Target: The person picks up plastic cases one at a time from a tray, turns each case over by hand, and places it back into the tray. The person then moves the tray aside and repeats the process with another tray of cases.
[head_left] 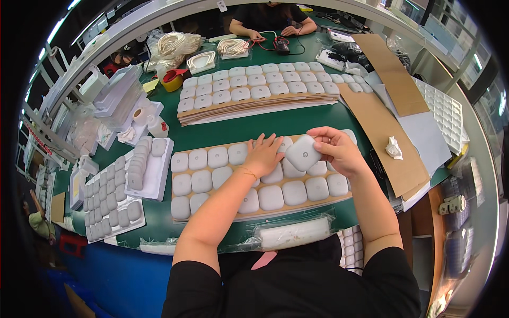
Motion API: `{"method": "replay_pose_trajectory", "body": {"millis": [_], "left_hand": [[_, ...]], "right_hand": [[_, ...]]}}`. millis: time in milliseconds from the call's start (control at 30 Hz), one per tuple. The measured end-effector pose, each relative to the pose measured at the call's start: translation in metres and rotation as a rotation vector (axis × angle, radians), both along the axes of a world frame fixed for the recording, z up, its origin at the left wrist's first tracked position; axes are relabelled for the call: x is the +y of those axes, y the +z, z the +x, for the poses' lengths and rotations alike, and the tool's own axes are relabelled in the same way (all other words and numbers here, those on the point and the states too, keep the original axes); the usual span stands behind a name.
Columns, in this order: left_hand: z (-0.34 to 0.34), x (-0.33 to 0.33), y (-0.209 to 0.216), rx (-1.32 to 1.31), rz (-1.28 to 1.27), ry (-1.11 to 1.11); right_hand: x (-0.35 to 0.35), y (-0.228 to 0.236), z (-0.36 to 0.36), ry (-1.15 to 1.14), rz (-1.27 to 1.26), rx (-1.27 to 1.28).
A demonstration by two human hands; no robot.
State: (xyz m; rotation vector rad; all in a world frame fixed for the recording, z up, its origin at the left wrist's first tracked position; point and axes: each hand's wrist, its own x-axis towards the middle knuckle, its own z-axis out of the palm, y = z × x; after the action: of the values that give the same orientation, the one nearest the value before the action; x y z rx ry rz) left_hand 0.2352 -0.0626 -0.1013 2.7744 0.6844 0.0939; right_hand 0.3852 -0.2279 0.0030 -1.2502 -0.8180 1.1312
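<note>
My right hand grips a light grey rounded-square device between thumb and fingers, holding it raised with a small round mark facing up. My left hand lies with fingers spread over the top rows of similar devices, its thumb close to the lifted one. Under both hands, rows of these grey devices rest on a cardboard sheet. My forearms hide some of the devices.
Beyond stands a cardboard stack topped with more devices. White trays of devices sit at left, near a tape dispenser. Cardboard sheets lie at right. Across the table, a person's hands are near a meter with leads.
</note>
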Motion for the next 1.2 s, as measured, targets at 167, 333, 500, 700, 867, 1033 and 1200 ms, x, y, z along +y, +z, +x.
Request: {"method": "replay_pose_trajectory", "body": {"millis": [167, 333, 500, 700, 867, 1033, 1200], "left_hand": [[-0.011, -0.004, 0.011, -0.083, 0.018, 0.005], [-0.041, -0.017, 0.055, -0.665, -0.566, -0.101], [-0.099, -0.053, 0.097, -0.973, -1.343, 0.0], [-0.14, -0.081, 0.105, -1.157, -1.331, -0.011], [-0.153, -0.084, 0.1, -1.281, -1.249, 0.024], [-0.154, -0.085, 0.1, -1.327, -1.302, 0.005], [-0.152, -0.086, 0.102, -1.368, -1.248, -0.007]], "right_hand": [[0.002, 0.003, -0.014, 0.03, 0.007, 0.079], [-0.001, 0.011, -0.031, -0.037, 0.078, 0.306], [-0.007, 0.026, -0.071, -0.073, 0.149, 0.368], [-0.014, 0.038, -0.123, 0.014, 0.348, -0.142], [-0.013, 0.037, -0.136, 0.076, 0.429, -0.338], [-0.013, 0.037, -0.14, 0.086, 0.442, -0.385], [-0.012, 0.037, -0.143, 0.061, 0.453, -0.383]]}}
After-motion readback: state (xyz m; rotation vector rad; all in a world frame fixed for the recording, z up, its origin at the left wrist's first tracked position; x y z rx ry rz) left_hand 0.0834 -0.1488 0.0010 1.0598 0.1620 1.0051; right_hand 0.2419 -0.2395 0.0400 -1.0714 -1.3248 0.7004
